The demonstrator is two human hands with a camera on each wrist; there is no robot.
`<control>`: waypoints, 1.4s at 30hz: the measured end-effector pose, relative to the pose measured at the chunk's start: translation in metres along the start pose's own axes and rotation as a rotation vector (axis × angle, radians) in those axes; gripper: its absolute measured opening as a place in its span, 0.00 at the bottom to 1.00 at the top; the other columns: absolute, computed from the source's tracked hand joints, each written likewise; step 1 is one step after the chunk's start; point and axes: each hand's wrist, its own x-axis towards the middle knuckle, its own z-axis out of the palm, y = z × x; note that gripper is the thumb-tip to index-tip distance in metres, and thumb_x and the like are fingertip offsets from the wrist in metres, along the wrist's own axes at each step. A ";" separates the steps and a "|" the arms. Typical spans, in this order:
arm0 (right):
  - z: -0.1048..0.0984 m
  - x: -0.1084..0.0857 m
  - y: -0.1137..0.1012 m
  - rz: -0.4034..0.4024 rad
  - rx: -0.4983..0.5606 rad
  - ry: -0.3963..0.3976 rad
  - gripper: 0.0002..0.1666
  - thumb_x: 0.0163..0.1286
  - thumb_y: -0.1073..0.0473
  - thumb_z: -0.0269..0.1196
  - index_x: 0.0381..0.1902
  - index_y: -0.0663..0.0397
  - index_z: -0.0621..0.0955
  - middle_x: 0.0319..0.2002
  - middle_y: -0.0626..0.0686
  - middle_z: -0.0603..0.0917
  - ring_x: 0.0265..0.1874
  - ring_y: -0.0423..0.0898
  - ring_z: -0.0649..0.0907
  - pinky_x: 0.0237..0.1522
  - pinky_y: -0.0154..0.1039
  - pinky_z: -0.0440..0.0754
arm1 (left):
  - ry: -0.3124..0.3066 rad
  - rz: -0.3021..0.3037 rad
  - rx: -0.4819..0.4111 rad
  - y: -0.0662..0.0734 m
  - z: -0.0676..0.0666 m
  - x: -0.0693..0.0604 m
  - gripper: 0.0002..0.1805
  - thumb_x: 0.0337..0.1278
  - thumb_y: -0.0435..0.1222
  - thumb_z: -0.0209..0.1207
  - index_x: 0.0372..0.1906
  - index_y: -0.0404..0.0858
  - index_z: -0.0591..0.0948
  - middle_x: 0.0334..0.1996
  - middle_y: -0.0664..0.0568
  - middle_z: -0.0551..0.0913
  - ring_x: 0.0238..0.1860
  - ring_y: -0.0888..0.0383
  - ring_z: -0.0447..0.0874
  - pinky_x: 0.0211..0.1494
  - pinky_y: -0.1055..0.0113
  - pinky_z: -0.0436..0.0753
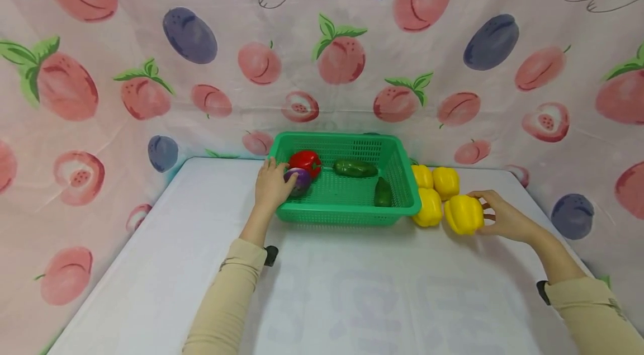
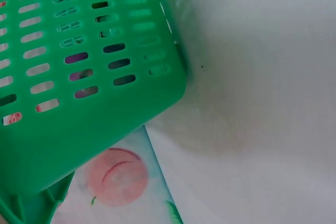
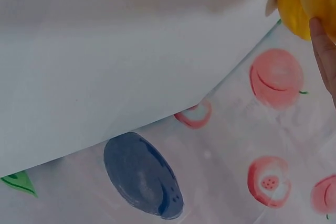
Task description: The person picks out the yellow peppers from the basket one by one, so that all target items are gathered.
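My left hand [image 1: 271, 186] grips the left rim of a green plastic basket [image 1: 332, 215], its thumb reaching inside over a purple eggplant [image 1: 301, 183]. A red bell pepper [image 1: 304, 162] lies behind the eggplant. Farther right in the basket are a dark green pepper [image 1: 354, 168] and another short green vegetable [image 1: 383, 193]. At the right, my right hand [image 1: 503, 218] holds a yellow bell pepper [image 1: 463, 214] by its right side. Several other yellow bell peppers [image 1: 445, 183] stand between it and the basket. Only fingers [image 3: 323, 56] of the right hand show in the right wrist view.
The basket stands on a white-covered table [image 1: 352, 288], near its back edge. Behind hangs a pink cloth [image 1: 297, 25] printed with fruit. In the left wrist view, the slotted basket wall [image 2: 58, 124] fills the upper left.
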 end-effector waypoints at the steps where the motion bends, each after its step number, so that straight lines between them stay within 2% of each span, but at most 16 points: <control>1: 0.000 0.001 0.001 0.009 0.007 -0.005 0.44 0.49 0.67 0.72 0.59 0.73 0.61 0.54 0.69 0.63 0.47 0.63 0.72 0.44 0.58 0.80 | 0.001 0.000 0.000 0.000 0.000 0.000 0.27 0.65 0.49 0.49 0.61 0.34 0.73 0.69 0.29 0.57 0.73 0.36 0.49 0.76 0.50 0.52; 9: 0.005 0.010 0.009 0.041 0.011 -0.011 0.44 0.50 0.69 0.70 0.60 0.75 0.60 0.54 0.71 0.63 0.47 0.66 0.71 0.46 0.60 0.79 | -0.004 -0.006 -0.007 0.000 0.000 0.001 0.27 0.66 0.49 0.49 0.61 0.34 0.73 0.69 0.29 0.57 0.73 0.36 0.48 0.76 0.50 0.51; 17: 0.007 0.015 0.013 0.036 0.014 -0.016 0.43 0.50 0.71 0.69 0.60 0.76 0.60 0.53 0.73 0.62 0.47 0.68 0.71 0.46 0.62 0.78 | -0.004 -0.010 -0.017 0.000 -0.001 0.000 0.27 0.66 0.49 0.50 0.61 0.35 0.73 0.69 0.30 0.57 0.73 0.36 0.48 0.76 0.50 0.50; 23: 0.008 0.018 0.017 0.069 0.021 -0.028 0.44 0.51 0.70 0.69 0.62 0.73 0.59 0.55 0.73 0.61 0.50 0.69 0.70 0.49 0.63 0.76 | 0.003 -0.005 -0.018 0.000 0.000 0.000 0.27 0.66 0.49 0.50 0.61 0.34 0.73 0.69 0.30 0.57 0.73 0.36 0.48 0.76 0.50 0.50; 28: 0.010 0.019 0.018 0.049 0.041 -0.035 0.43 0.52 0.70 0.69 0.61 0.75 0.60 0.54 0.75 0.60 0.49 0.71 0.70 0.48 0.64 0.76 | 0.000 -0.007 -0.021 0.000 0.000 0.000 0.27 0.66 0.49 0.49 0.61 0.35 0.72 0.69 0.30 0.57 0.73 0.36 0.48 0.76 0.50 0.50; 36: 0.014 0.019 0.021 0.056 0.061 -0.047 0.41 0.55 0.71 0.66 0.63 0.75 0.60 0.56 0.75 0.60 0.52 0.74 0.69 0.52 0.67 0.71 | -0.004 0.005 -0.014 0.001 0.001 -0.002 0.27 0.65 0.48 0.50 0.61 0.34 0.73 0.68 0.29 0.58 0.72 0.35 0.50 0.76 0.49 0.52; 42: 0.017 0.024 0.020 0.050 0.066 -0.038 0.41 0.56 0.70 0.66 0.63 0.76 0.59 0.54 0.75 0.61 0.51 0.76 0.70 0.51 0.66 0.73 | 0.007 0.017 0.006 -0.002 0.002 0.001 0.27 0.66 0.48 0.49 0.61 0.34 0.73 0.68 0.28 0.58 0.72 0.34 0.50 0.75 0.49 0.53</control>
